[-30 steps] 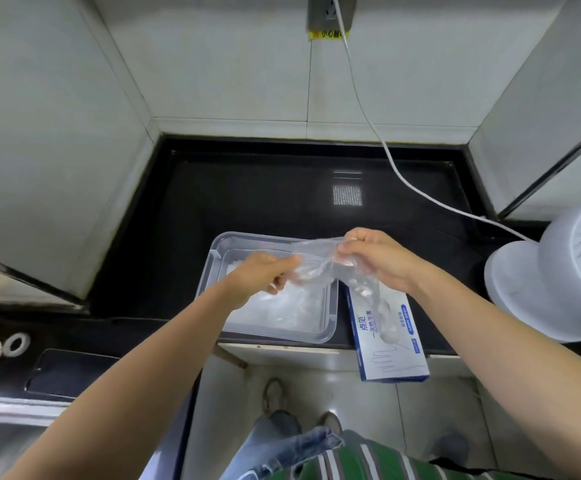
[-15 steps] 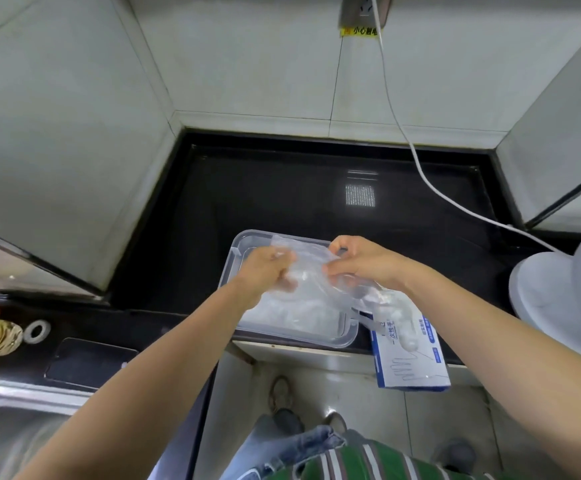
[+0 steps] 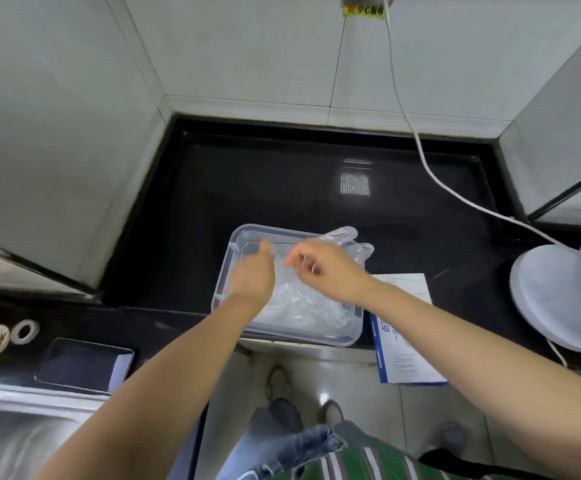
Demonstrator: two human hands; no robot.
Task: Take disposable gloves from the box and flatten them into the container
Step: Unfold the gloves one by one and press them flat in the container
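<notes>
While the glove box (image 3: pixel 407 344) juts over the counter's (image 3: pixel 282 188) near edge, just right of the clear container (image 3: pixel 222 276), the left hand (image 3: pixel 252 276) and right hand (image 3: pixel 329 270) pinch a transparent glove (image 3: pixel 347 236) with curled fingers above the container. The glove's fingertips overhang the far rim; released so, they would likely end up outside, unflattened.

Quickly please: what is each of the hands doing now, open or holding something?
Left hand: pinches the glove at its edge.
Right hand: fingers curled, grips the same glove.
</notes>
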